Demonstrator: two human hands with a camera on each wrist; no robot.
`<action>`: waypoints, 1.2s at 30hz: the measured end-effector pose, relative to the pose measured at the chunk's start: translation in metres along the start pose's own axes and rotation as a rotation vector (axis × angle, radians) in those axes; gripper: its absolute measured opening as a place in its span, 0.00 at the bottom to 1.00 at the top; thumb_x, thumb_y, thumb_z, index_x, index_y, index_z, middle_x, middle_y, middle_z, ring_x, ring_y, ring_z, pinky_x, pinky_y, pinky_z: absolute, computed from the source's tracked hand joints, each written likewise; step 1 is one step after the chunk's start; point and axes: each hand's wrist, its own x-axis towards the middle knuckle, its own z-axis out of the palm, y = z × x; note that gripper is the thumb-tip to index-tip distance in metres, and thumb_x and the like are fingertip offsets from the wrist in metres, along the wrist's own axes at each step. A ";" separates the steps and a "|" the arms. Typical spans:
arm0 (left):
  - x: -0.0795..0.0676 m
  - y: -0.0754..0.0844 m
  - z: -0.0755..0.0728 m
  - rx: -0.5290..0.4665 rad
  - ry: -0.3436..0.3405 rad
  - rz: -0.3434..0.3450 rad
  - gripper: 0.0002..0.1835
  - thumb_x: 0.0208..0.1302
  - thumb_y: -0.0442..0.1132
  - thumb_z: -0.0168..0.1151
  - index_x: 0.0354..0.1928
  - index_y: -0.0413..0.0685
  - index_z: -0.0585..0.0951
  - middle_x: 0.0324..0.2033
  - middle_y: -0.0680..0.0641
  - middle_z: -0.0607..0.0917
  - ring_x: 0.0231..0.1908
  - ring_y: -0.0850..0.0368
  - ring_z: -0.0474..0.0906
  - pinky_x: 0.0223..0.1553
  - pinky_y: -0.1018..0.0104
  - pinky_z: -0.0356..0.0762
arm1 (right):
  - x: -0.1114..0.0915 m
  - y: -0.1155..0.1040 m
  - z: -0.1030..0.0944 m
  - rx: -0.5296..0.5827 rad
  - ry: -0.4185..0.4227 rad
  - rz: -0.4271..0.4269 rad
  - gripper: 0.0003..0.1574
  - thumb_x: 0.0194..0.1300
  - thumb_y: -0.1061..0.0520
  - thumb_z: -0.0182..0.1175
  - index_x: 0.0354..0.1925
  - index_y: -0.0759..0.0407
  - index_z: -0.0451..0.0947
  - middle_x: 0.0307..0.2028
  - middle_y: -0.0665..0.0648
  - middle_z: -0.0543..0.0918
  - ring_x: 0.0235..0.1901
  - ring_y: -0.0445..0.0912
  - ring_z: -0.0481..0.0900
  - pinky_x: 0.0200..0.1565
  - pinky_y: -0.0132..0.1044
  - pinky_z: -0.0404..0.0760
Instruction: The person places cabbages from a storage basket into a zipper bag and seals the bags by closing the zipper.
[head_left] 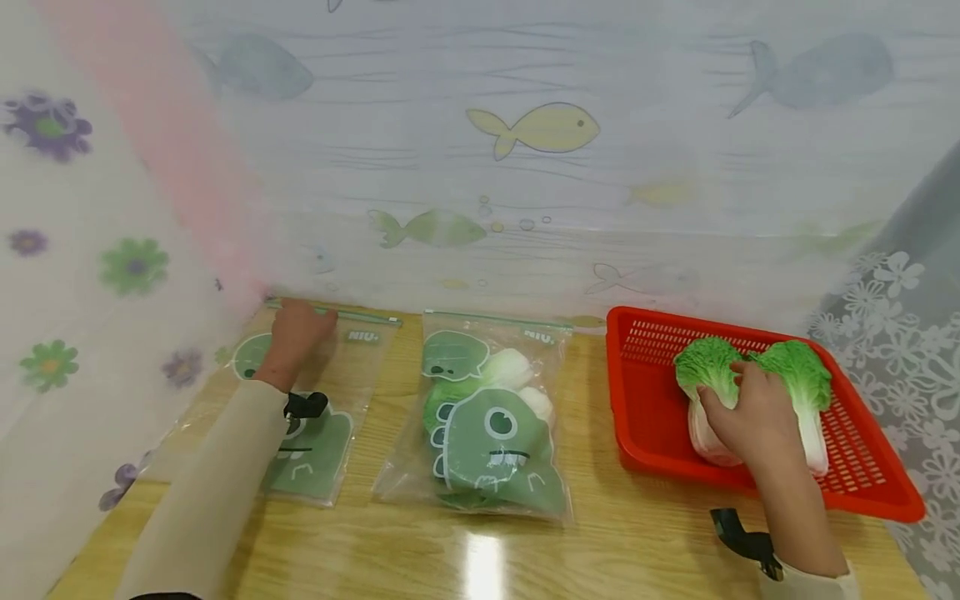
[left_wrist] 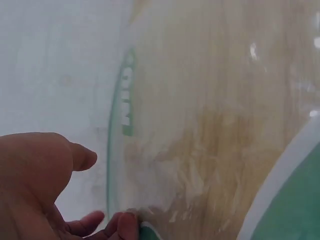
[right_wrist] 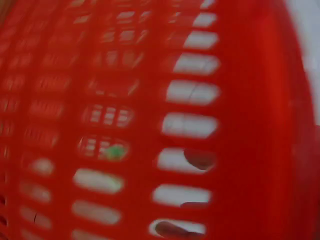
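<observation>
My left hand (head_left: 296,342) is at the top edge of a flat clear zip bag (head_left: 358,367) with a green dinosaur print. In the left wrist view its thumb stands apart from the fingers, and the fingertips (left_wrist: 127,225) are right at the bag's green zip strip (left_wrist: 111,150). Over the red basket (head_left: 626,450), my right hand (head_left: 768,417) reaches with thumb and fingers spread above two Chinese cabbages, the left one (head_left: 705,367) and the right one (head_left: 798,375). The right wrist view is filled by the slotted basket wall (right_wrist: 245,125), with parts of the fingers showing through.
A second dinosaur zip bag (head_left: 495,450) lies mid-table with leafy green and white vegetables inside. The wooden table (head_left: 600,542) meets a fish-print curtain (head_left: 525,183) at the back. A flowered curtain (head_left: 75,350) hangs at left, a lace one (head_left: 922,400) at right.
</observation>
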 end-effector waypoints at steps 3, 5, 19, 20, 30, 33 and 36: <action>0.001 0.002 0.002 0.010 -0.036 -0.059 0.51 0.81 0.54 0.45 0.71 0.07 0.37 0.67 0.08 0.55 0.67 0.13 0.58 0.68 0.28 0.64 | 0.005 0.012 0.001 -0.082 -0.023 0.082 0.44 0.77 0.49 0.59 0.69 0.86 0.60 0.61 0.90 0.64 0.55 0.82 0.67 0.47 0.73 0.75; 0.000 0.004 0.004 0.017 -0.041 -0.084 0.55 0.82 0.57 0.43 0.71 0.11 0.26 0.65 0.06 0.57 0.68 0.14 0.60 0.69 0.29 0.66 | 0.007 0.016 0.004 -0.131 -0.059 0.111 0.46 0.75 0.47 0.61 0.67 0.86 0.61 0.61 0.92 0.62 0.54 0.83 0.69 0.46 0.72 0.77; 0.000 0.015 0.009 0.187 -0.014 -0.199 0.64 0.73 0.72 0.49 0.71 0.13 0.38 0.30 0.24 0.83 0.35 0.30 0.85 0.35 0.44 0.83 | 0.012 0.027 0.006 -0.183 -0.249 0.284 0.66 0.70 0.37 0.67 0.66 0.92 0.48 0.50 0.95 0.66 0.43 0.82 0.77 0.37 0.66 0.81; 0.001 0.015 0.010 0.222 -0.018 -0.204 0.64 0.72 0.73 0.49 0.71 0.12 0.40 0.27 0.26 0.82 0.32 0.33 0.85 0.32 0.45 0.83 | 0.013 0.028 0.005 -0.186 -0.280 0.283 0.70 0.70 0.36 0.66 0.68 0.94 0.43 0.50 0.95 0.67 0.43 0.82 0.77 0.39 0.66 0.82; 0.002 0.035 0.002 0.368 -0.099 -0.139 0.51 0.74 0.67 0.52 0.57 0.11 0.72 0.27 0.33 0.79 0.17 0.54 0.67 0.19 0.61 0.69 | 0.017 0.033 0.006 -0.191 -0.351 0.279 0.80 0.66 0.33 0.68 0.69 0.95 0.34 0.47 0.91 0.75 0.43 0.78 0.81 0.38 0.63 0.83; -0.001 0.038 -0.007 0.280 -0.111 -0.064 0.29 0.71 0.53 0.55 0.33 0.28 0.84 0.31 0.32 0.84 0.24 0.48 0.76 0.23 0.58 0.76 | 0.018 0.033 0.007 -0.180 -0.340 0.278 0.78 0.66 0.33 0.68 0.68 0.96 0.36 0.45 0.90 0.76 0.42 0.78 0.81 0.39 0.62 0.83; 0.000 0.032 -0.010 0.160 -0.093 -0.038 0.16 0.62 0.41 0.55 0.21 0.39 0.79 0.21 0.40 0.82 0.22 0.48 0.77 0.22 0.58 0.75 | 0.018 0.032 0.007 -0.170 -0.330 0.272 0.77 0.67 0.35 0.69 0.66 0.97 0.36 0.43 0.89 0.76 0.42 0.78 0.80 0.41 0.63 0.82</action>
